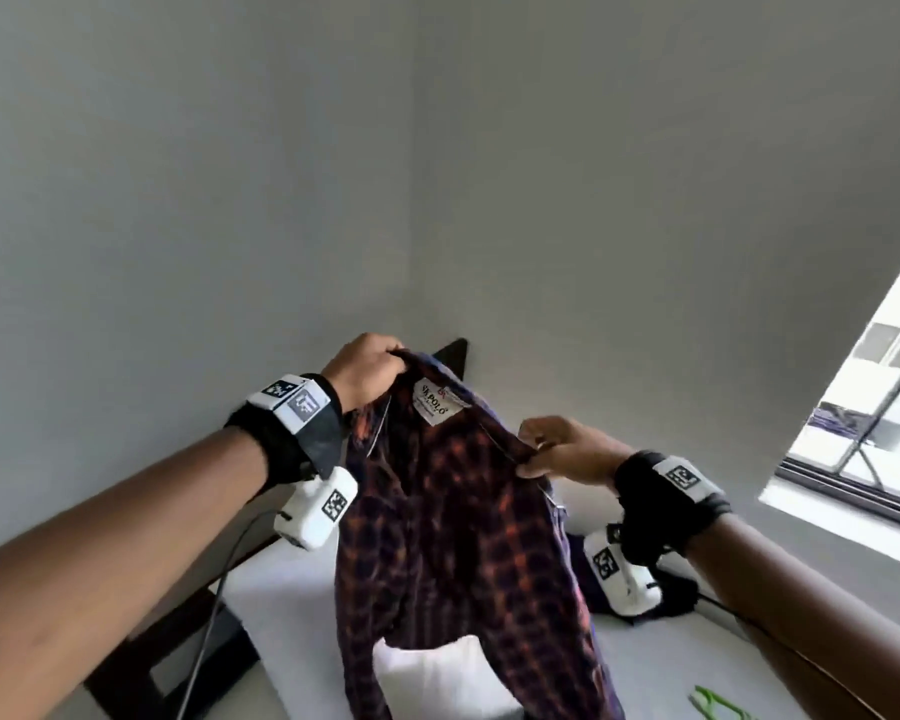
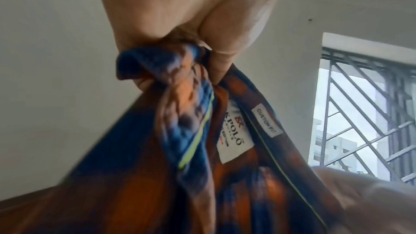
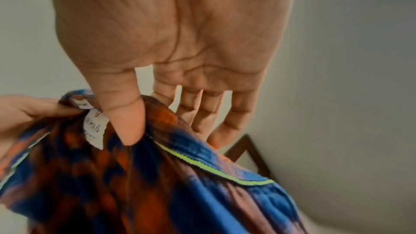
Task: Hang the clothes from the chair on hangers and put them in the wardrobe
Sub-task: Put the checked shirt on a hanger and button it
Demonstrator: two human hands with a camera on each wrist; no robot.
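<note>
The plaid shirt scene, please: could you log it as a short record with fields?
garment: plaid shirt, orange and dark blue, held up in the air, inside facing the camera
left hand: left hand grips bunched collar fabric
right hand: right hand pinches the other side of the collar
label: white neck label showing
hanger: green hanger lies on the white surface, not yet in the shirt
background: window at right
</note>
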